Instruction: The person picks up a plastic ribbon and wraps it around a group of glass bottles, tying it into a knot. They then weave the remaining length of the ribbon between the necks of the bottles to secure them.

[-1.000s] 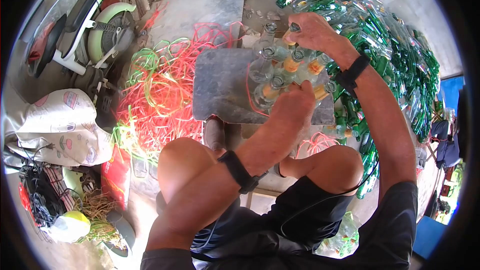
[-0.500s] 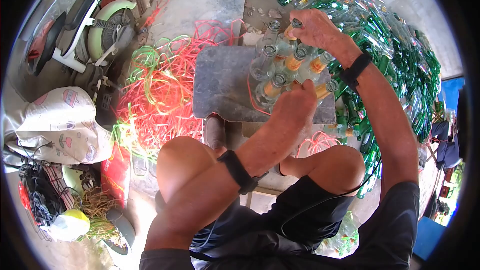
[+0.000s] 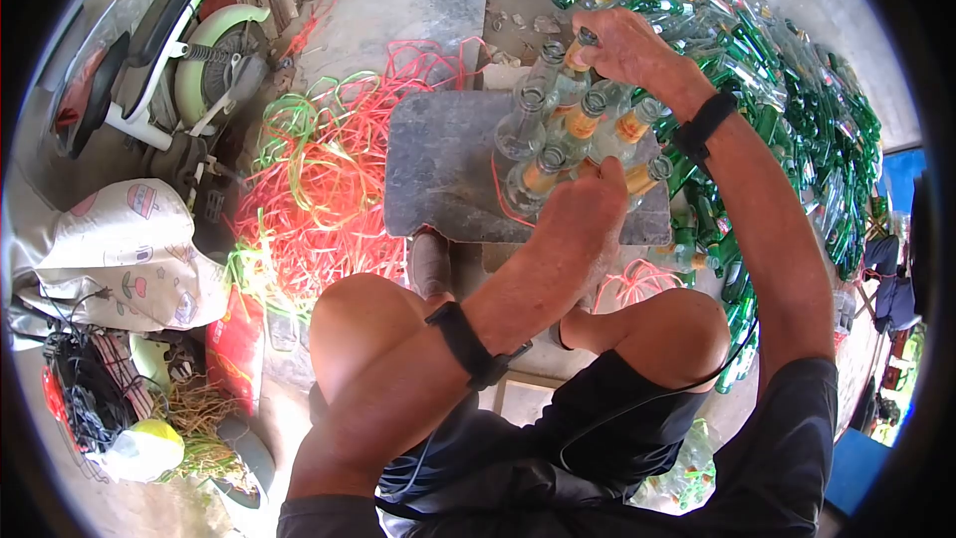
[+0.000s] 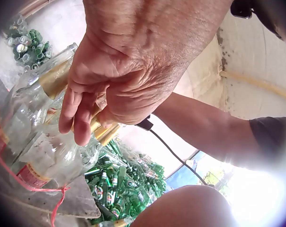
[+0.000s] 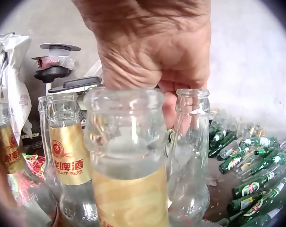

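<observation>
Head view: a seated person, seen from above, has both bare hands among a close group of clear glass bottles, standing upright on a grey board just above and right of the picture's centre. The right hand, toward the upper right, grips the gold-labelled neck of the far bottle, fingers curled round it just below the mouth. The left hand, lower and nearer the body, pinches another gold-labelled neck between thumb and curved fingers; the left wrist view shows this, though the hand hides much of that bottle.

Also in the left wrist view, a red strand passes outside the lower part of the bottles at lower left, with a knot and a loose end hanging beside the board. A tangle of red and green strands lies left of the board, and a heap of mostly green bottles fills the upper right.

The step in hand looks like gathering and settling the bottles inside the strand. The next move seems to call for even, gentle pressure on the necks, with the bases close together and the strand level, so no bottle tips or knocks its neighbour.
</observation>
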`<state>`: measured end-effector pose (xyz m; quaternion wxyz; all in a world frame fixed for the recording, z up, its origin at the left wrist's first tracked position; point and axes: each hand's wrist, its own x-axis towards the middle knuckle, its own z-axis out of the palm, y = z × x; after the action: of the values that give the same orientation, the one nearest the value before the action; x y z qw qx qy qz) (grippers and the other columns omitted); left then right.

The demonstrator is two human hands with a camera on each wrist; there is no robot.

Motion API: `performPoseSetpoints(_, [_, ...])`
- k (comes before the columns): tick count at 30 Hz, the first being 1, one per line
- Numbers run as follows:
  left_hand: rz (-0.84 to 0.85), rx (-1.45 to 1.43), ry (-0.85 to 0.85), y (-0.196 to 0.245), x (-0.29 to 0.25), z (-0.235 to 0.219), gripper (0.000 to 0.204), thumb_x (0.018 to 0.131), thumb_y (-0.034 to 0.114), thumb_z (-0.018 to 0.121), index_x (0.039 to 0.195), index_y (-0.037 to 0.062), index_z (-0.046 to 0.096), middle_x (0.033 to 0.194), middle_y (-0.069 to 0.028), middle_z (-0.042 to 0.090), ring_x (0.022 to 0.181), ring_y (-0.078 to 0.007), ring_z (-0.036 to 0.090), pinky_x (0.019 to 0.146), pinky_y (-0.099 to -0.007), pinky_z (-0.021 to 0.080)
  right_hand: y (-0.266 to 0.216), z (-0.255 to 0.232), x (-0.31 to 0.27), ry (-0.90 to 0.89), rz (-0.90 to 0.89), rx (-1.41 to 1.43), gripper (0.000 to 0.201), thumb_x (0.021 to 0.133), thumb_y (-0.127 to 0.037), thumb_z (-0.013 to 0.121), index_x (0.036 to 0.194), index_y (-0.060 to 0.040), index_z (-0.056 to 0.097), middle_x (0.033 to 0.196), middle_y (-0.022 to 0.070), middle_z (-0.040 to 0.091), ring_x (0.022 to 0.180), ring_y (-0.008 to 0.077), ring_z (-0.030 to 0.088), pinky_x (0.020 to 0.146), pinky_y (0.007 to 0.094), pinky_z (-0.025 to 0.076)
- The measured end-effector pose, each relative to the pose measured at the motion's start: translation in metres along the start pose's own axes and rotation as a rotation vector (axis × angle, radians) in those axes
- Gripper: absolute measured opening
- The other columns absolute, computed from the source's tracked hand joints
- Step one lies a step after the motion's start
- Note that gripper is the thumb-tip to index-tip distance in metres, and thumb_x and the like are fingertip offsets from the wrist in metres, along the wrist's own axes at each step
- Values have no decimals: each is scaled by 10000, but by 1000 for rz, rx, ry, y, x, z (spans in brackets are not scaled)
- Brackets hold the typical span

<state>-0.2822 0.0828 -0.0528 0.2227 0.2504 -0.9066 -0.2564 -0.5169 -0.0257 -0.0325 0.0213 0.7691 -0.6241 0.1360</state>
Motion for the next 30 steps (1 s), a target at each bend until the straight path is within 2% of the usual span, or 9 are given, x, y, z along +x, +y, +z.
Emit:
performPoseSetpoints(1, [1, 0, -4, 0, -1, 1, 391, 666, -46, 764, 973, -22, 523, 814, -220, 682, 767, -378, 732, 669, -402, 607, -1, 1, -1, 0, 3, 2, 323, 814, -183, 772, 1053, -9, 643, 821, 253, 680, 829, 432, 688, 733, 499, 539])
performPoseSetpoints(3, [-35, -152, -42, -1, -1, 0, 268, 810, -70, 644, 1007, -63, 462, 861, -306, 641, 826, -487, 666, 694, -516, 542, -1, 1, -1, 12, 17, 31, 330, 818, -190, 766, 1062, -8, 638, 824, 253, 681, 832, 435, 687, 735, 502, 537])
performPoseSetpoints(13, [-41, -144, -50, -5, 0, 4, 266, 841, -20, 670, 1014, -60, 473, 877, -295, 648, 843, -483, 659, 717, -525, 528, -11, -5, -5, 14, 34, 108, 374, 839, -201, 744, 1136, -18, 608, 783, 240, 665, 806, 410, 690, 721, 486, 534])
performPoseSetpoints(16, [-12, -152, -11, -6, -1, 4, 267, 855, 6, 682, 1005, -51, 468, 877, -288, 648, 845, -484, 655, 719, -529, 519, -16, -12, -8, -74, 137, 107, 434, 808, -218, 740, 1158, 7, 617, 949, 261, 688, 934, 435, 675, 831, 500, 528])
performPoseSetpoints(18, [-21, -178, -17, -6, -1, 3, 274, 863, 26, 687, 1001, -43, 461, 868, -289, 645, 845, -489, 650, 716, -540, 511, -11, -10, -11, -25, 106, 134, 442, 853, -203, 726, 1235, -46, 568, 743, 200, 649, 776, 383, 680, 711, 463, 531])
performPoseSetpoints(22, [-22, -155, -37, -7, -2, 2, 291, 859, 35, 696, 1009, -38, 457, 859, -290, 642, 844, -494, 647, 720, -549, 507, -14, -19, -13, 23, 95, 81, 466, 856, -210, 728, 1263, -61, 557, 828, 190, 662, 822, 360, 682, 723, 461, 528])
performPoseSetpoints(24, [-31, -150, -29, -8, -1, 3, 303, 859, 51, 699, 1026, -30, 460, 848, -286, 640, 837, -502, 641, 717, -558, 500, -28, -35, -21, 187, 102, -93, 395, 817, -270, 729, 1113, -27, 629, 998, 195, 678, 992, 409, 661, 858, 512, 520])
performPoseSetpoints(27, [-100, -121, -88, -7, 0, 1, 327, 861, 79, 704, 1062, -26, 467, 871, -287, 639, 862, -509, 634, 738, -568, 495, -58, -55, -39, 143, 56, -136, 364, 833, -277, 741, 1127, -82, 650, 984, 148, 643, 946, 368, 655, 798, 469, 529])
performPoseSetpoints(30, [-96, -167, -61, -8, -1, 0, 347, 860, 100, 707, 1095, -22, 483, 926, -297, 643, 906, -513, 628, 768, -577, 492, -89, -53, -54, 50, 56, -95, 323, 831, -323, 725, 1041, -84, 675, 982, 149, 643, 924, 394, 646, 821, 494, 515])
